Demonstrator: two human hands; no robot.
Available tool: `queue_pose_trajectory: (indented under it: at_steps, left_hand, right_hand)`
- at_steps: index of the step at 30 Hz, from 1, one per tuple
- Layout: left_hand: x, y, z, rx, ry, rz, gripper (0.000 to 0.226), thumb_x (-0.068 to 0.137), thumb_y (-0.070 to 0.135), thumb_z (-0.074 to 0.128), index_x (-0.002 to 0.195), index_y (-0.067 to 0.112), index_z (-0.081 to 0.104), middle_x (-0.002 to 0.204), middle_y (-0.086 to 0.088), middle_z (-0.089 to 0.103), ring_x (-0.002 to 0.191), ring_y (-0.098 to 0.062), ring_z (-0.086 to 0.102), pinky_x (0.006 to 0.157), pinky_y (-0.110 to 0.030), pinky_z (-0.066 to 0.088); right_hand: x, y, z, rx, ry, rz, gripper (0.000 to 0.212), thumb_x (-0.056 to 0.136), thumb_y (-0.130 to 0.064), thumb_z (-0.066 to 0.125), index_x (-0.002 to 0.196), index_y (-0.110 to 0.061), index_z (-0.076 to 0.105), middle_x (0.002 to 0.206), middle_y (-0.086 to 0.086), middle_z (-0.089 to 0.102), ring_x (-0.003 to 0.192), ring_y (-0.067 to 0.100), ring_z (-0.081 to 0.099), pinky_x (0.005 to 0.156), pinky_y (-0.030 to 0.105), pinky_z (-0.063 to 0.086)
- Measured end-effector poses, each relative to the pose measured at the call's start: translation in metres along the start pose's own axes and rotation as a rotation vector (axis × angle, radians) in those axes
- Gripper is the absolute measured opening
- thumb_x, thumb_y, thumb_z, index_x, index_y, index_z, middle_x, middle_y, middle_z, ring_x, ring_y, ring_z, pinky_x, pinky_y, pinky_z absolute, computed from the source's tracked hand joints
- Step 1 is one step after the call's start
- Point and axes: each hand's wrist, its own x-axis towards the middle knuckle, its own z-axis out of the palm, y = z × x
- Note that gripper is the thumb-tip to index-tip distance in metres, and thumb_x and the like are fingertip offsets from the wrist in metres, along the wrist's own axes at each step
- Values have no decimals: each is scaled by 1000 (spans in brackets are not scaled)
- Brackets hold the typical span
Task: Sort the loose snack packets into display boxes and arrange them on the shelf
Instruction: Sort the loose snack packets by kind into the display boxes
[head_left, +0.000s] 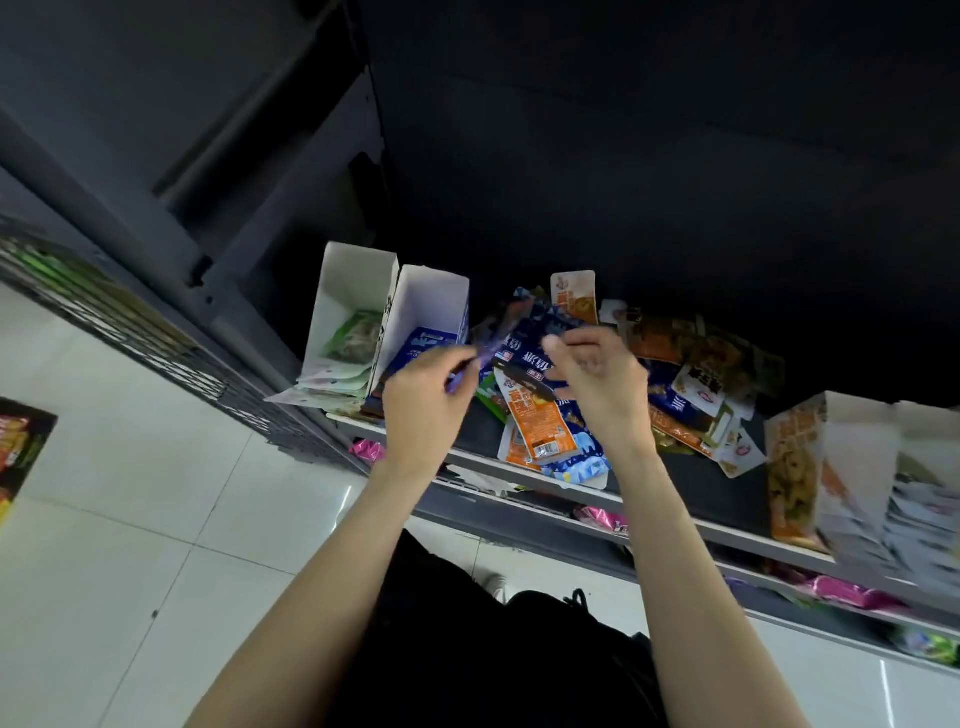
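A heap of loose snack packets (691, 374), blue, orange and white, lies on the dark shelf (691, 522). My left hand (423, 402) grips a blurred blue packet (498, 332) beside a white display box (431, 301) that holds blue packets. Left of it stands a second white display box (348, 291) with green and white packets inside. My right hand (597, 376) hovers over the heap with its fingers loosely curled and nothing in them. An orange packet (537, 421) lies just below both hands.
At the right end of the shelf stands an orange-printed box (800, 467) with more packets beside it. Pink packets (852, 592) show on a lower shelf. White floor tiles (156, 519) lie to the left, with a dark mesh rack (130, 322) along them.
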Motion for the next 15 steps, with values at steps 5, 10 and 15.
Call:
queue_pose_trajectory:
  at_steps: [5,10,15]
  left_hand:
    - [-14,-3,8,105,81,441,11,83,16,69,92,18,75,87,5,73,74,-10,66,64,-22,54]
    - [0,-9,-15,-221,-60,76,31,87,37,60,108,16,69,106,3,69,96,-9,62,86,-30,50]
    - [47,-14,-53,-743,-101,-608,32,96,30,49,127,21,50,95,-1,67,82,-13,66,80,-23,53]
  right_hand:
    - [8,-16,10,-89,-127,-4,10,87,-34,64,84,-25,61,76,2,72,69,19,70,71,46,57]
    - [16,-45,17,-265,-80,-312,17,90,-12,59,106,-11,66,92,2,72,74,15,68,70,34,57]
    - [28,-54,47,-277,-27,-536,17,92,-14,58,107,-10,63,88,7,71,71,24,69,65,43,57]
